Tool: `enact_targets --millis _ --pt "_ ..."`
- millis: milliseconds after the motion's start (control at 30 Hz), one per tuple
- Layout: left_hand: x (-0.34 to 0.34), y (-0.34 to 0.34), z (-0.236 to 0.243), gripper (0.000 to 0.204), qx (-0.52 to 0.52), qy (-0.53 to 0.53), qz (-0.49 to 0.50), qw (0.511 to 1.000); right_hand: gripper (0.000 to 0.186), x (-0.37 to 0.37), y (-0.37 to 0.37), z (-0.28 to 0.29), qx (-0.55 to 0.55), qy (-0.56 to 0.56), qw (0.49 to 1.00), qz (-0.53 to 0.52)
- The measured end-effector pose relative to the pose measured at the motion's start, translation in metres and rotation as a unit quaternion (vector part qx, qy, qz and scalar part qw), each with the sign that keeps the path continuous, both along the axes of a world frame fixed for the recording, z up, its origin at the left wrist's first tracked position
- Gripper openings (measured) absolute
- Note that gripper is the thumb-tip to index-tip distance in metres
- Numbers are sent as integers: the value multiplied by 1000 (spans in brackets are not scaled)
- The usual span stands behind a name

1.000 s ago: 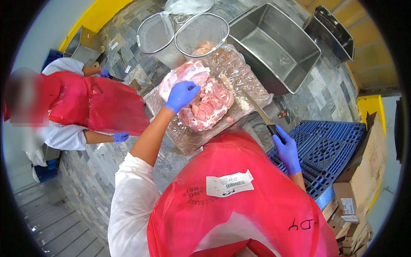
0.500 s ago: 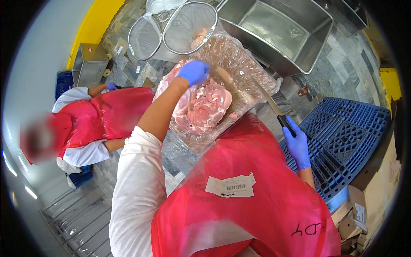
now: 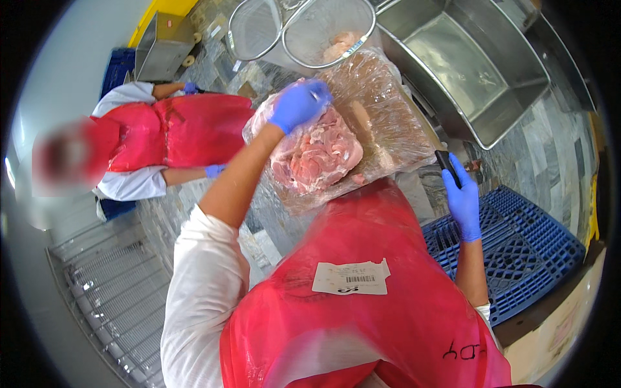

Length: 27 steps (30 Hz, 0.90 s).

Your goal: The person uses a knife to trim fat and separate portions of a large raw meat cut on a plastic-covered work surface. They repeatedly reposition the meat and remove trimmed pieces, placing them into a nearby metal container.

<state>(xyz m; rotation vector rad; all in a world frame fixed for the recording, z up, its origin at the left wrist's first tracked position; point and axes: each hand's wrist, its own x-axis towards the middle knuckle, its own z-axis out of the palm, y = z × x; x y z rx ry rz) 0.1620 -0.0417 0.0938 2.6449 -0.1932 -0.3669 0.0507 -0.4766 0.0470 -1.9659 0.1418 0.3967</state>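
A mound of raw pink meat sits on a surface covered in clear plastic film. My left hand, in a blue glove, is over the far side of the mound with its fingers curled closed. Whether anything is pinched in them is hidden. To the right of the plastic, my right hand, also gloved in blue, grips a knife by its black handle. The blade, pointing away from me, is hard to make out against the steel tub. A pale strip lies on the film beside the meat.
Two hoop-rimmed clear bags stand beyond the meat; the right bag holds pale pieces. A large steel tub is at the far right, a blue plastic pallet at right. A co-worker in a red apron stands at left, near a metal rack.
The view has shifted, so most things sit differently in the picture. The knife, whose blade showed plainly beside the plastic, now points farther away toward the tub. My left hand stays over the meat.
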Motion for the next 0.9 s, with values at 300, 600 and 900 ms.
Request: enact_targets --millis 300,600,900 --pt "-172 -65 -20 47 142 -44 3 989 51 35 41 14 25 13 993 114" --pt "-242 -19 -15 30 17 -183 27 983 53 -16 66 43 -7 -14 969 245" --pt "-243 9 -62 20 -17 -324 261 909 56 -63 93 84 -231 -116 918 302"
